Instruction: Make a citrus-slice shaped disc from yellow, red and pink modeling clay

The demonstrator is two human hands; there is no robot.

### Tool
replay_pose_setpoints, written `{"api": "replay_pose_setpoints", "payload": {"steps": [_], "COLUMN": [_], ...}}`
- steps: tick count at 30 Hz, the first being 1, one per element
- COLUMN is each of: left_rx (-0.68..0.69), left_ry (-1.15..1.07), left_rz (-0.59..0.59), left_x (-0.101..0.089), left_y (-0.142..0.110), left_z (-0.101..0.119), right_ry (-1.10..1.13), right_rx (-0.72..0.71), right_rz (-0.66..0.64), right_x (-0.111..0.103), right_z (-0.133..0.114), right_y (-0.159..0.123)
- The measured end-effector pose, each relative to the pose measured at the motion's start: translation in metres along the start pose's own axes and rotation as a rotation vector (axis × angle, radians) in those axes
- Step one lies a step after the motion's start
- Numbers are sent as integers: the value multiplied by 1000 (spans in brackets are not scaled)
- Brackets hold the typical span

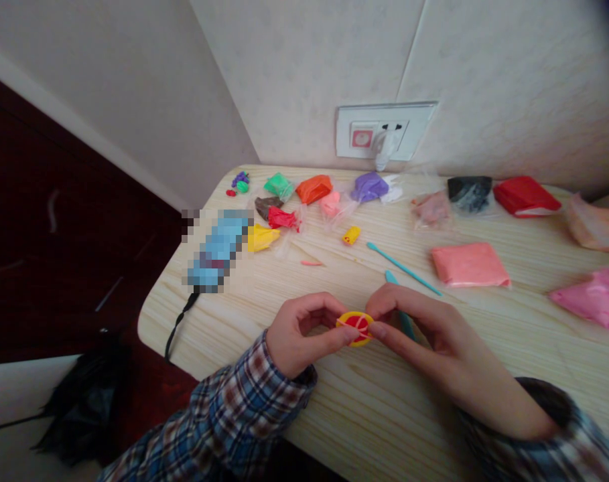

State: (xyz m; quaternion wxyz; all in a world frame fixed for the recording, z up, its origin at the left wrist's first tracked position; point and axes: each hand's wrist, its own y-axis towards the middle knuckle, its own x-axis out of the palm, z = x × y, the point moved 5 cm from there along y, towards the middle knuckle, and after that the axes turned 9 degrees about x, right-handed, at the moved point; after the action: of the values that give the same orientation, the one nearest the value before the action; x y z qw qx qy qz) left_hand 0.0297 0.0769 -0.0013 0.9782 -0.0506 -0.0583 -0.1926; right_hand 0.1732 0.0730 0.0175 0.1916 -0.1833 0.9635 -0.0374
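Pinching a yellow-rimmed red disc (355,322) between their fingers, the left hand (297,338) and right hand (435,335) are holding it over the near worktop (344,408); pink strips (363,323) are already crossing its centre, while one loose strip (311,263) is lying unattached, farther left.

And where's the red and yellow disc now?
In the head view, the disc sits below and right of centre, held between left fingers and right fingers.

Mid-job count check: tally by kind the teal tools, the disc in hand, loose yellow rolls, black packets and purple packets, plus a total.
Teal tools: 2
Yellow-rimmed red disc, held: 1
Small yellow roll: 1
Black packet: 1
Purple packet: 1
Total: 6
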Motion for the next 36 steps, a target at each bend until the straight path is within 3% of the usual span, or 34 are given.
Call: {"api": "replay_pose_setpoints", "payload": {"steps": [3,7,12,17,21,25,29,36], "left_rx": [154,516,740,761,764,737,725,729], "left_ry": [174,649,963,1065,1186,1327,1407,1405], "left_rz": [45,122,35,10,-50,-101,-110,-97], "left_x": [-3,-4,5,8,13,17,20,20], "left_y": [0,-5,-11,-11,-9,-8,-7,-8], "left_z": [9,29,28,19,13,5,2,5], "right_ry": [-87,-341,-638,-706,-699,-734,-915,-1039], "right_rx": [-31,-108,-146,-113,-73,-78,-28,20], "right_rz": [51,186,294,434,442,428,483,443], "right_x": [-5,-10,-14,-33,-41,-40,-38,-26], "right_z": [1,4,11,14,17,19,17,12], "right_y": [0,0,0,-3,-4,-5,-10,-13]}}
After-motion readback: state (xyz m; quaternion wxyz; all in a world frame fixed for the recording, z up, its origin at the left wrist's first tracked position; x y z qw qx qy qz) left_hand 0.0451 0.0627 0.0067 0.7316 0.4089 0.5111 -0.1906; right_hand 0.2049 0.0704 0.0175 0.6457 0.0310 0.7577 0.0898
